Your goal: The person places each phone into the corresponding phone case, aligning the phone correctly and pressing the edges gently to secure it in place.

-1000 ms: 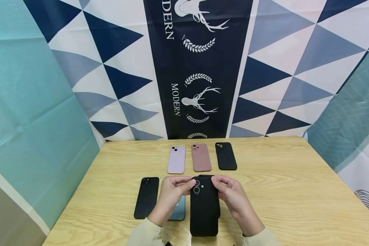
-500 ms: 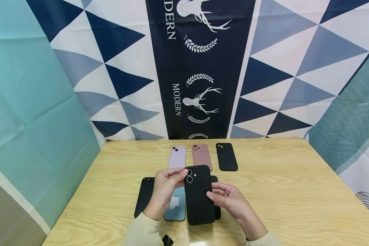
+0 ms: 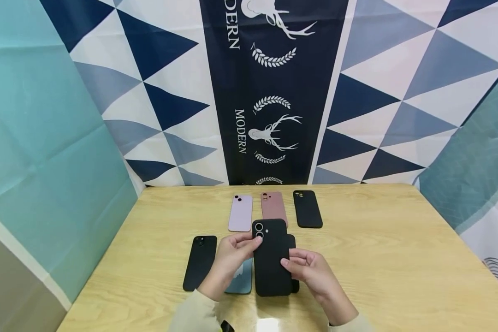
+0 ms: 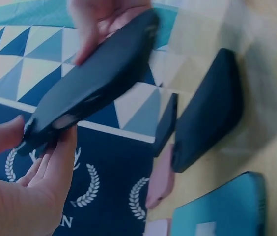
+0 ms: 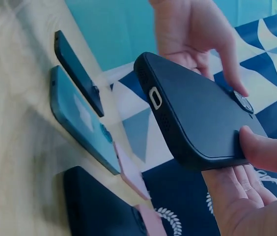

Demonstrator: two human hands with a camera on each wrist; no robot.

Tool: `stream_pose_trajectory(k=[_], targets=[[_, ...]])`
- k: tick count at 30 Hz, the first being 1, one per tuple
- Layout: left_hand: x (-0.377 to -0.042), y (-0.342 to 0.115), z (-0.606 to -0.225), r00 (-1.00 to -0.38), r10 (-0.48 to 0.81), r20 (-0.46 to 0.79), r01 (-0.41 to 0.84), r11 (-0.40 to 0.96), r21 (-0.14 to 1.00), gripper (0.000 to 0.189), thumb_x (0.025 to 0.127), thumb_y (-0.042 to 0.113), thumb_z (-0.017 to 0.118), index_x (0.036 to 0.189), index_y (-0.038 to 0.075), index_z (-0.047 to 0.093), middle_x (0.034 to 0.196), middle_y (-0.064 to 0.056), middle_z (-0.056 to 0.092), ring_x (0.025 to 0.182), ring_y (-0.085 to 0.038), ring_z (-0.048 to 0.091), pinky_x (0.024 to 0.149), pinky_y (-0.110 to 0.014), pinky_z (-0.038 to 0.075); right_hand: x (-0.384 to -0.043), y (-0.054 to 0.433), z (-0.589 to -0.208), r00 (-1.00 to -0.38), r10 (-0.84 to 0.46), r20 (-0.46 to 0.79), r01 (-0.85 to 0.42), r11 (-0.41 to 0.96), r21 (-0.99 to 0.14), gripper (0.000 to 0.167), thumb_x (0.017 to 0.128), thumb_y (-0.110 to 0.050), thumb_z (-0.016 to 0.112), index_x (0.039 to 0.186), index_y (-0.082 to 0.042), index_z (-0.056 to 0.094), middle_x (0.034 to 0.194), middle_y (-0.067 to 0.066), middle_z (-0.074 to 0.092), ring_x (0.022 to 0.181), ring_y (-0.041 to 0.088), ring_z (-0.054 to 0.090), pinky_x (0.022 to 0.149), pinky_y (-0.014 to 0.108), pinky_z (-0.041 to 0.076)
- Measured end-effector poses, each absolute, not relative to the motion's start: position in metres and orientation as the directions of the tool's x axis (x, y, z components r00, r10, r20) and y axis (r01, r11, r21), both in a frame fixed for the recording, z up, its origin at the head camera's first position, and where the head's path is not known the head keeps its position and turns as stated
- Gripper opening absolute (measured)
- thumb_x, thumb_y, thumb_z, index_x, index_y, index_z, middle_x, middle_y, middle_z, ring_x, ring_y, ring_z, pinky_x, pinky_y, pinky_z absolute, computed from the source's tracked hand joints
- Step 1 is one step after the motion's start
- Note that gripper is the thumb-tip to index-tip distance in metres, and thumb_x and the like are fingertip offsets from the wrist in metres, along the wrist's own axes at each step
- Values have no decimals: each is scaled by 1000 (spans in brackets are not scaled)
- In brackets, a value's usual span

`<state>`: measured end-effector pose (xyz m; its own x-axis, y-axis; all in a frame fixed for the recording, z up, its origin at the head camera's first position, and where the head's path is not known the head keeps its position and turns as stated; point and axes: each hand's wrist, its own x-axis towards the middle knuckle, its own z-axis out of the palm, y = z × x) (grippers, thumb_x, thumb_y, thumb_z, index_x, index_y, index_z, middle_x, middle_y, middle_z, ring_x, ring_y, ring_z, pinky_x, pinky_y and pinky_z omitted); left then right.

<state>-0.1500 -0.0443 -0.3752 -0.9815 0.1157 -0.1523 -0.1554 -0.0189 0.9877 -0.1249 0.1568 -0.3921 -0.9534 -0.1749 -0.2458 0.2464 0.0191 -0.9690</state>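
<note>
Raised over the table is a black phone case with two ringed camera openings; I cannot tell whether a phone sits inside. My left hand pinches its upper left side beside the camera rings, thumb on the back. My right hand grips the right long side, thumb on the back and fingers beneath. A slot in the bottom edge of the case shows in the right wrist view. Below lies another black phone-shaped slab, partly hidden in the head view, next to a blue-green phone.
At the left lies a black phone. Farther back are a lilac phone, a pink phone case and a black phone case, in a row on the wooden table. Patterned cloth hangs behind the table.
The held case has moved up and away from the body. My right hand has slid from its top right corner down to the right side; my left hand keeps hold near the cameras.
</note>
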Motion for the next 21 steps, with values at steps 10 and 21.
stream_pose_trajectory(k=[10, 21], targets=[[-143, -43, -383, -967, 212, -143, -133, 60, 989, 37, 86, 17, 72, 114, -4, 66, 106, -18, 73, 90, -8, 69, 81, -26, 59, -141, 159, -372, -966, -150, -210, 214, -12, -977, 52, 91, -7, 61, 133, 18, 42, 89, -10, 72, 79, -2, 66, 75, 16, 56], [-140, -41, -387, -981, 154, -121, -121, 6, 993, 33, 84, 7, 71, 113, -9, 66, 101, -24, 73, 82, -5, 68, 76, -23, 59, -141, 160, -373, -953, -159, -257, 253, 45, -966, 58, 93, -14, 61, 139, 12, 37, 105, -3, 69, 88, -4, 64, 81, 15, 54]])
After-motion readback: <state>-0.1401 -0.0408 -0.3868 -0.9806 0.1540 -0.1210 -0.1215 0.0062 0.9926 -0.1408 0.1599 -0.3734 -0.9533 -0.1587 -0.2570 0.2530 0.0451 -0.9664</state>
